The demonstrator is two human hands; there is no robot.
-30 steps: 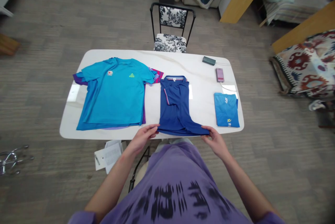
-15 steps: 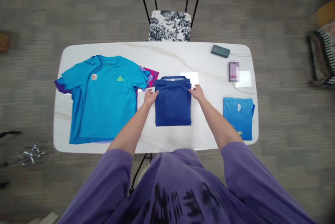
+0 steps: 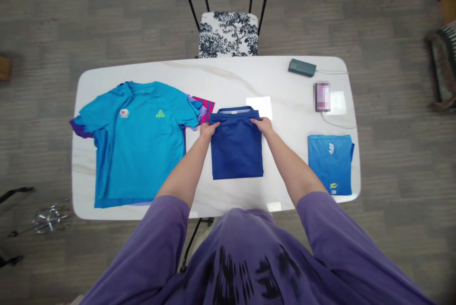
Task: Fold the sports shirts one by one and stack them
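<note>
A dark blue T-shirt, folded into a neat square with its collar at the far edge, lies on the white table in front of me. My left hand grips its left side near the top, thumb over the cloth and fingers tucked beneath. On the opposite side my right hand holds the upper right edge in the same way. To the left a turquoise T-shirt is spread flat over other shirts, whose purple and pink-striped parts stick out. A folded bright blue shirt lies at the right end.
Toward the back right of the table are a dark grey-green case and a phone-like device with a white cable. A patterned chair stands beyond the far edge.
Both hands have moved inward from the sides of the dark blue shirt and now grip its upper edges. My view has shifted slightly.
</note>
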